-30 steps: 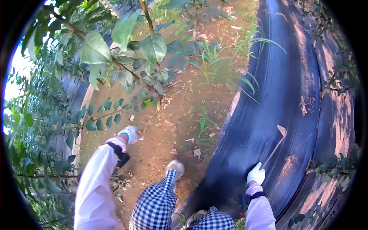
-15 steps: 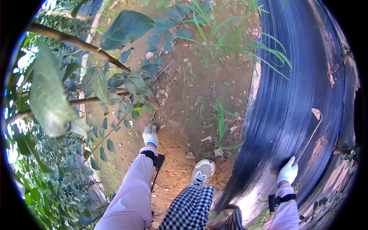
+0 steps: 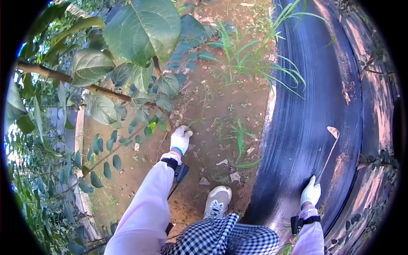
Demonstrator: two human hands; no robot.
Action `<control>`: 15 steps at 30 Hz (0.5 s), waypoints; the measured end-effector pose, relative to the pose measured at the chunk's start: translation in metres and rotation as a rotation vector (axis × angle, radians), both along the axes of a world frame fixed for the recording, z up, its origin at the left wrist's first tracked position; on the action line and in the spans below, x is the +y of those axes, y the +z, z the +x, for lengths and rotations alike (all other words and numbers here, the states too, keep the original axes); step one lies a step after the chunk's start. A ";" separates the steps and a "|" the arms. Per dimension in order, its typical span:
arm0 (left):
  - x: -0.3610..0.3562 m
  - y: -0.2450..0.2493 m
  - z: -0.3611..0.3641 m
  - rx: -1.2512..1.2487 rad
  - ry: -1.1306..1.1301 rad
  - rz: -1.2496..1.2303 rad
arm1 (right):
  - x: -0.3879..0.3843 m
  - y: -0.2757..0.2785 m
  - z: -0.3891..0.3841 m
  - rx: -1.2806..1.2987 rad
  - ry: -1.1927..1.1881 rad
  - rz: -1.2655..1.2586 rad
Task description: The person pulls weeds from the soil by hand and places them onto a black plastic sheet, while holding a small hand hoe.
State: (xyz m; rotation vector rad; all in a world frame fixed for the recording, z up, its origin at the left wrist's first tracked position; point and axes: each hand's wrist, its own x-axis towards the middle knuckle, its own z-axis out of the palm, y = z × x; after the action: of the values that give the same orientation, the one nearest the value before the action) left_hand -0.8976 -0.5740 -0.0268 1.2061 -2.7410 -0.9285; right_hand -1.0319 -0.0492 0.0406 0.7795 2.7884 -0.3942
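Observation:
My left hand (image 3: 180, 139), in a white glove, is low over the bare soil beside a leafy branch (image 3: 106, 91). Its fingers are curled together, their tips look soiled, and whatever they may hold cannot be made out. Over the black plastic sheet (image 3: 297, 127), my right hand (image 3: 311, 192), also gloved in white, is closed round the lower end of a thin hooked tool (image 3: 330, 154). The tool's pale curved tip points away from me. Green grass (image 3: 240, 142) grows between the hands, on the soil.
Large leaves (image 3: 144, 32) hang close to the camera at the upper left. A taller grass clump (image 3: 233, 55) leans over the sheet's edge. My shoe (image 3: 218, 200) stands on the soil near the sheet. Dry leaf scraps (image 3: 235, 177) lie about.
My left hand has moved right and slightly up in the view, away from the spot under the branch. The right hand and tool appear shifted left. The whole view has shifted, with leaves looming larger.

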 end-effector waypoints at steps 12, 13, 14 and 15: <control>0.021 0.005 -0.053 0.166 -0.085 0.267 | 0.035 -0.024 0.041 -0.028 -0.135 -0.002; 0.034 0.019 -0.050 0.042 -0.149 0.295 | 0.036 -0.025 0.037 -0.019 -0.125 -0.013; 0.045 0.020 -0.048 0.017 -0.532 -0.025 | 0.032 -0.022 0.035 -0.029 -0.147 -0.009; 0.063 0.018 -0.047 0.054 -0.564 -0.061 | 0.031 -0.024 0.034 -0.034 -0.148 0.011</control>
State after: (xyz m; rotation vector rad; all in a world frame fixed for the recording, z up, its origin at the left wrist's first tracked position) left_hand -0.9442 -0.5106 -0.0092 0.3815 -3.0878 -0.8698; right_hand -0.9978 -0.0185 0.0169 0.9886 2.7123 -0.3872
